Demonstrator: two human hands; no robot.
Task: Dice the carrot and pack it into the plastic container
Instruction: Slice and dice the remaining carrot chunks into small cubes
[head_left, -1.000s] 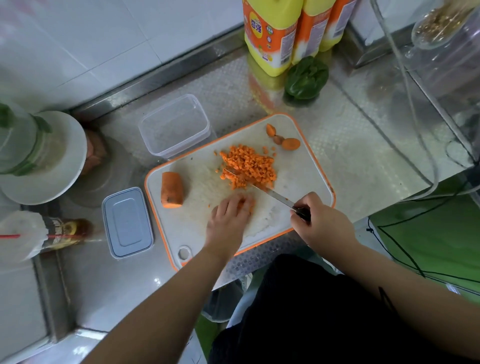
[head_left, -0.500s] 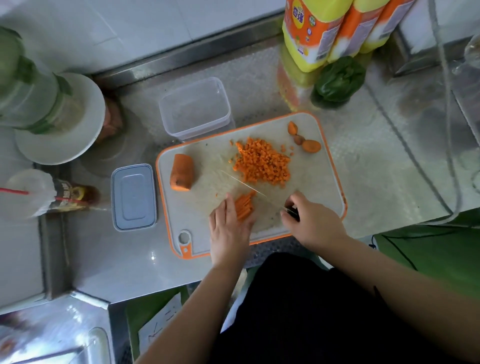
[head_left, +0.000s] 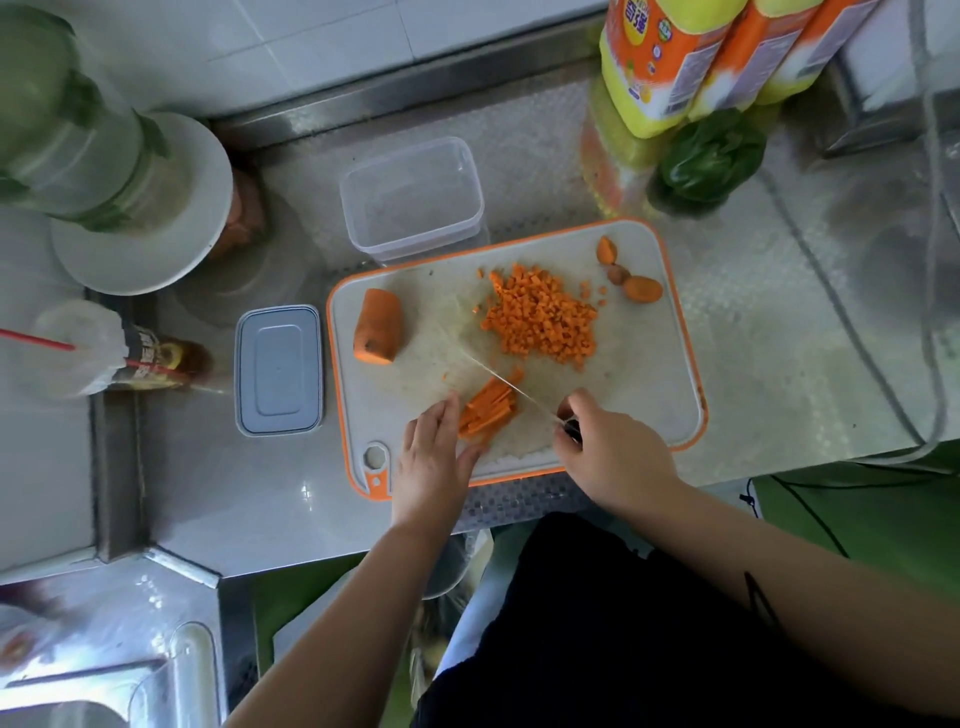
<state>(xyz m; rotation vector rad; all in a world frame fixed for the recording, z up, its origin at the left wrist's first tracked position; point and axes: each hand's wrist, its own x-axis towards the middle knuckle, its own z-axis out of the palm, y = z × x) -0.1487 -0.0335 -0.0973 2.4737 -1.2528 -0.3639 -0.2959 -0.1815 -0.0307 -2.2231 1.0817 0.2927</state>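
Plastic container (head_left: 413, 200) behind cutting board (head_left: 654, 374); lid (head_left: 279, 370) left.

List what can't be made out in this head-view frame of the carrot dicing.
- Knife handle: head view, hidden inside the right hand.
- Near ends of the carrot sticks: head view, covered by the left hand.
- Yellow bottles: head view, tops cut off by the upper edge.
- Bottle label at left: head view, too blurred to read.
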